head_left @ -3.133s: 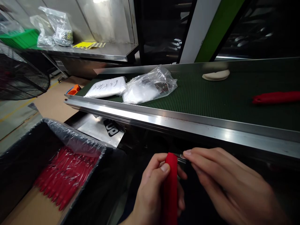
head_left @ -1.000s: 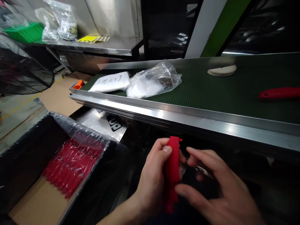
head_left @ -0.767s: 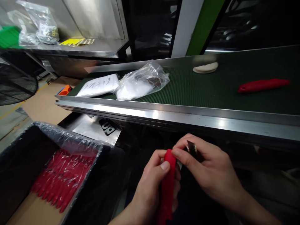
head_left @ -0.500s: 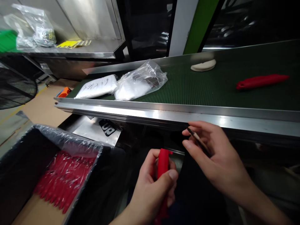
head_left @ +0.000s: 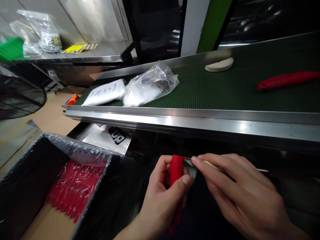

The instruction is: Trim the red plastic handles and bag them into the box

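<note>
My left hand (head_left: 165, 196) is closed around a long red plastic piece (head_left: 176, 170), thumb across its front, the upper end sticking up. The lower part of the piece is partly hidden by the hand and dark. My right hand (head_left: 240, 190) pinches a slim knife-like tool (head_left: 211, 164) with a pale handle. Its thin metal tip touches or nearly touches a small red bit beside the top of the piece; exact contact is hard to make out. Another red piece (head_left: 287, 80) lies on the green conveyor belt (head_left: 195, 95).
A black box (head_left: 27, 166) lined with clear plastic stands at left, holding rows of red pieces (head_left: 75, 186). On the belt rest a white packet (head_left: 105, 92), a clear bag (head_left: 152, 85) and a cream half-round piece (head_left: 220, 65). The belt's metal rail (head_left: 175, 117) runs across in front.
My right hand has come down and turned inward, bringing the tool's tip to the top of the red piece. The left hand keeps its hold, almost in place.
</note>
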Motion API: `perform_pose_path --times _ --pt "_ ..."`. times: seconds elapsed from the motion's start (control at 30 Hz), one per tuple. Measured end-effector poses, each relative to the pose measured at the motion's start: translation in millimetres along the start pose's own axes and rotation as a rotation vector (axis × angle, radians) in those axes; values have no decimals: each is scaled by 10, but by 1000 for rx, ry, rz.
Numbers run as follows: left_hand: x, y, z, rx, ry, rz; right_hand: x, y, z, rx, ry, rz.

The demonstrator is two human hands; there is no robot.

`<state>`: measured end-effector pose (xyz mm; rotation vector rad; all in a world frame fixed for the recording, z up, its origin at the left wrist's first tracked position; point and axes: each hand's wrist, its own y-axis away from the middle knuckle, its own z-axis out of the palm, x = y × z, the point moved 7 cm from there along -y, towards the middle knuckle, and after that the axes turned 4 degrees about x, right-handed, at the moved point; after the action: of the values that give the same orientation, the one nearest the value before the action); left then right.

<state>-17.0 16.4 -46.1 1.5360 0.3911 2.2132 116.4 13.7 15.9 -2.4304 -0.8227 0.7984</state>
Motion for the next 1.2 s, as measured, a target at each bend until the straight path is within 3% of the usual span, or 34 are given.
perform_pose_path --times 0.3,0.47,0.7,0.93,1.2 --pt "-7 37 50 -45 37 4 71 36 -29 50 62 -17" --pt "-57 82 113 -140 147 -34 222 77 -185 207 36 160" --pt "-83 39 126 -180 254 -86 23 115 -47 115 -180 126" --pt "-126 61 203 -286 361 -120 -35 137 -12 105 -186 89" --pt "-152 85 219 -321 420 -148 -40 146 -3 107 -168 89"
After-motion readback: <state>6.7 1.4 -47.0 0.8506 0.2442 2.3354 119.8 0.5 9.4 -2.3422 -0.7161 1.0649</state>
